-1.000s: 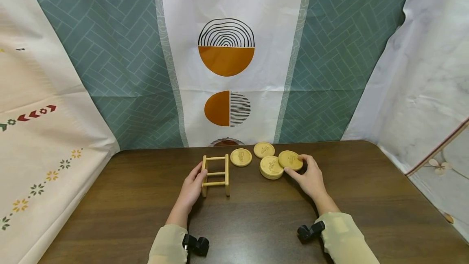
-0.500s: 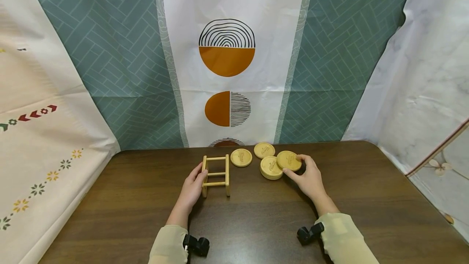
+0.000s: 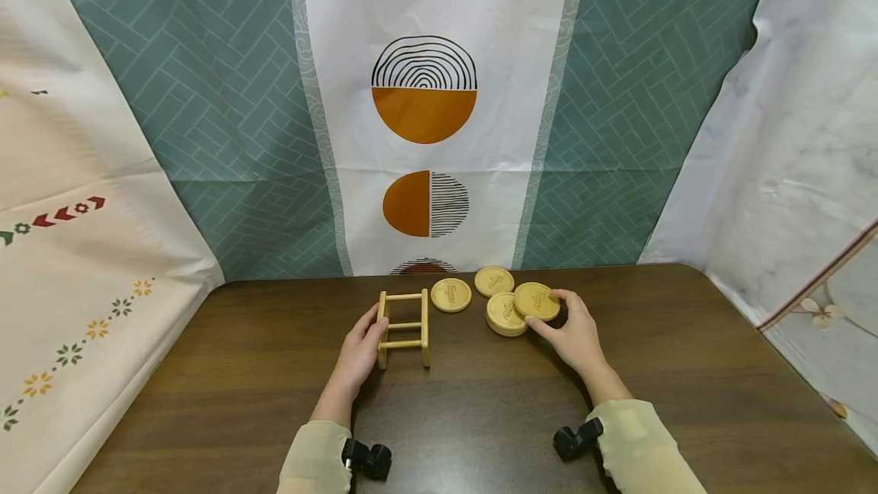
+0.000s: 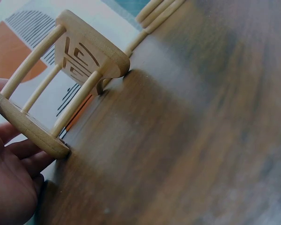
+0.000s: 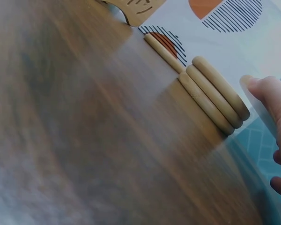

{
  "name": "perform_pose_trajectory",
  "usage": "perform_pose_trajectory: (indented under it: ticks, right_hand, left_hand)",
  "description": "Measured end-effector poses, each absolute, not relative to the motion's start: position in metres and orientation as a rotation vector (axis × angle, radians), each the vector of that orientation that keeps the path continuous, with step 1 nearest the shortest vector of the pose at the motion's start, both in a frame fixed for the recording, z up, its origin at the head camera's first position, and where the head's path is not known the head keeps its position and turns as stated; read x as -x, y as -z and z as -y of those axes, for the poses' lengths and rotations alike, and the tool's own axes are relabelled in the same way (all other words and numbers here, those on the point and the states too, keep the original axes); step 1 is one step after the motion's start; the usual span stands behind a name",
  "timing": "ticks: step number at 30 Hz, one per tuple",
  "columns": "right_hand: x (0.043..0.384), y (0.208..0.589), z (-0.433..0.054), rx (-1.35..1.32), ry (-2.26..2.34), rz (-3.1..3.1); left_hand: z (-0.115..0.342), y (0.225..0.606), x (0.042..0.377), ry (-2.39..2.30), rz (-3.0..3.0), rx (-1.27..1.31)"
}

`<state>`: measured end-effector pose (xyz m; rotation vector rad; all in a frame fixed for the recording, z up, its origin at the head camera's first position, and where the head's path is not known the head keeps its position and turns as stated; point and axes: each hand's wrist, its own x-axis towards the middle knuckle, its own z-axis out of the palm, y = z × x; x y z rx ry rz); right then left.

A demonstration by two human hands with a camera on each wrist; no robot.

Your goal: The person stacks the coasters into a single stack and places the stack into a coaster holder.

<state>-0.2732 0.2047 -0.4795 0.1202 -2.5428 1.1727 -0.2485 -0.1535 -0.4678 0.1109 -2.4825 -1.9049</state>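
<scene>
In the head view my left hand (image 3: 360,351) grips the left side of a small wooden coaster holder (image 3: 425,330), two side panels joined by rods. The left wrist view shows cut-out marks in the far panel of this holder (image 4: 86,47), with fingers behind the near panel. My right hand (image 3: 576,332) pinches a round wooden coaster (image 3: 536,301) between thumb and fingers. That coaster overlaps a low coaster stack (image 3: 504,317) in the head view. From the right wrist, the thumb (image 5: 267,91) shows above the stacked coasters (image 5: 215,96), with a gap between.
Two more round coasters lie behind on the brown table (image 3: 466,418): one coaster (image 3: 451,295) beside the holder, another coaster (image 3: 494,281) at the back edge. A patterned cloth (image 3: 439,158) hangs right behind the table.
My right hand has moved slightly left with its coaster, which now covers more of the stack. The left hand and the holder have stayed in place.
</scene>
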Motion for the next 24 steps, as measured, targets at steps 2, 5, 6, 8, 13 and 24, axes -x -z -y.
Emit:
perform_pose_trajectory:
  ticks: [2,5,6,8,13,24]
  right_hand:
    - [0.273,0.479,-0.204,-0.12,-1.172,2.543]
    - [0.273,0.478,-0.202,-0.125,-1.176,2.537]
    - [0.273,0.478,-0.202,-0.126,-1.179,2.535]
    - [0.273,0.477,-0.2,-0.126,-1.185,2.534]
    - [0.272,0.476,-0.197,-0.128,-1.189,2.537]
    - [0.271,0.476,-0.191,-0.142,-1.207,2.545]
  left_hand:
    - [0.153,0.468,0.248,1.906,2.485,-0.116]
    - [0.153,0.467,0.248,1.904,2.491,-0.125]
    - [0.153,0.468,0.248,1.903,2.493,-0.129]
    - [0.153,0.468,0.248,1.898,2.497,-0.133]
    - [0.153,0.468,0.248,1.893,2.502,-0.13]
    - [0.152,0.464,0.246,1.9,2.501,-0.106]
